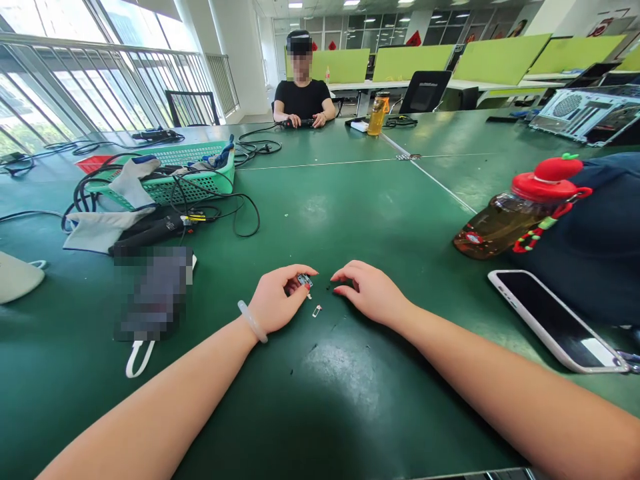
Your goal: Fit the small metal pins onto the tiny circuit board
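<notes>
A small circuit board [305, 280] is held between the thumb and fingers of my left hand [279, 297], just above the green table [325, 213]. Facing it from the right is my right hand [373, 293], its thumb and forefinger a little apart, with nothing visible between them. Tiny dark specks [329, 288] lie by its fingertips, too small to name. On the tabletop below my left fingertips rests a small pale frame-shaped piece [317, 311], like a card tray. A smaller pale bit [309, 297] shows right beside my left thumb.
At left are a green basket [200, 183] with cables and gloves, and a blurred dark pouch-like object [163, 293]. At right, a red-lidded bottle [515, 207], a phone [555, 320] and dark fabric [605, 233]. Across the table sits a person [304, 97] near an amber bottle [377, 115].
</notes>
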Tool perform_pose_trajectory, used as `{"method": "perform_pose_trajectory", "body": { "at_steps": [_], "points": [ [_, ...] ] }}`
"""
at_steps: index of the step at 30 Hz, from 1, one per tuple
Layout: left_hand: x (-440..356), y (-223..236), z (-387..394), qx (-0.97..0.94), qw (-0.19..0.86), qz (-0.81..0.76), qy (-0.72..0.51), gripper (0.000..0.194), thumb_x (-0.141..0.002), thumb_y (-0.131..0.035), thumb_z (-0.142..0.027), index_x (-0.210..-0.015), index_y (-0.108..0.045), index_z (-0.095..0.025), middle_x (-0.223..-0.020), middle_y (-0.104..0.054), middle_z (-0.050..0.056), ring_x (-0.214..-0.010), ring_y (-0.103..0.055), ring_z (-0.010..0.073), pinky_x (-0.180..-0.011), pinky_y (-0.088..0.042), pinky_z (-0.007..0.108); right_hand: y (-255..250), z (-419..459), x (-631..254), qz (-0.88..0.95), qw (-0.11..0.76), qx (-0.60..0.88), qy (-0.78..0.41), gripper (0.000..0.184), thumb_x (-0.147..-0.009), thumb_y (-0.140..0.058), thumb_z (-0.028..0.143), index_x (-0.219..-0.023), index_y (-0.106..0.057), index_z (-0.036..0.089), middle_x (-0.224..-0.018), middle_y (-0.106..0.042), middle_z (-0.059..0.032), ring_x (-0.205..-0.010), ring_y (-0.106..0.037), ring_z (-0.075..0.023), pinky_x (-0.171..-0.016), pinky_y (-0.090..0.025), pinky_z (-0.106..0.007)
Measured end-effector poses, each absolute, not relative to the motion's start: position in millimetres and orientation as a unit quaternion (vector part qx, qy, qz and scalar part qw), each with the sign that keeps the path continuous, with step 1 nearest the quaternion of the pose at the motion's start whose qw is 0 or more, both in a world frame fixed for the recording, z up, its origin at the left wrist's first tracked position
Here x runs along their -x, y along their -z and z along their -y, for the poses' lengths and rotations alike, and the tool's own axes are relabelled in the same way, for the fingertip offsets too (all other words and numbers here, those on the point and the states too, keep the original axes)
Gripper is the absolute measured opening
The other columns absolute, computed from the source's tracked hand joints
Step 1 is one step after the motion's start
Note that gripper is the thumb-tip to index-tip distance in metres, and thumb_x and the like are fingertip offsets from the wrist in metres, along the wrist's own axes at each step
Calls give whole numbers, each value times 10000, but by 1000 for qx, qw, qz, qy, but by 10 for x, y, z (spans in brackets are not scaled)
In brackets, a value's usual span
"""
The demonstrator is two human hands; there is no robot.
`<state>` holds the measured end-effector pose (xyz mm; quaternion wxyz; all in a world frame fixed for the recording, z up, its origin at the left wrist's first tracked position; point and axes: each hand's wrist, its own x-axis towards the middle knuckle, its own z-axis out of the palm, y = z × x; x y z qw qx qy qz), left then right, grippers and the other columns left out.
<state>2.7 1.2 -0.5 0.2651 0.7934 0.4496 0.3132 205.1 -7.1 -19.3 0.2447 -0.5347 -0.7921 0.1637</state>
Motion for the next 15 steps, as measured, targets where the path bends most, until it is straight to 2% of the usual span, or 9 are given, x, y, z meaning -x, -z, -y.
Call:
{"method": "perform_pose_trajectory", "body": {
  "at_steps": [4,7,11,15],
  "points": [
    [-31,46,-38,-781,300,-464,-292,256,-759,-504,-243,-993,-601,-208,-711,-622,-8,-603,-555,101,-620,-478,233,203,64,-1999,808,225,525,-143,166,-793,-537,298,-932,-616,249,-921,-582,-17,-806,-555,-145,-711,-430,-275],
    [-34,62,-49,-774,319,-471,-278,277,-764,-518,-282,-1024,-589,-219,-730,-632,-5,-638,-578,113,-663,-490,259,191,64,-1957,813,211,525,-133,145,-791,-541,340,-870,-616,244,-864,-583,-11,-765,-550,-142,-669,-421,-266],
    [-33,66,-67,-757,348,-478,-279,263,-731,-573,-261,-987,-600,-212,-758,-637,-3,-679,-593,117,-699,-492,264,181,65,-1947,821,200,519,-130,106,-808,-519,274,-765,-598,219,-794,-582,-10,-718,-535,-133,-630,-396,-251],
    [-34,60,-70,-749,349,-483,-292,245,-683,-628,-254,-917,-609,-187,-721,-618,-6,-624,-565,108,-633,-487,250,164,87,-1942,821,227,501,-150,101,-821,-486,222,-780,-577,205,-758,-591,-6,-706,-530,-130,-638,-396,-247]
  ]
}}
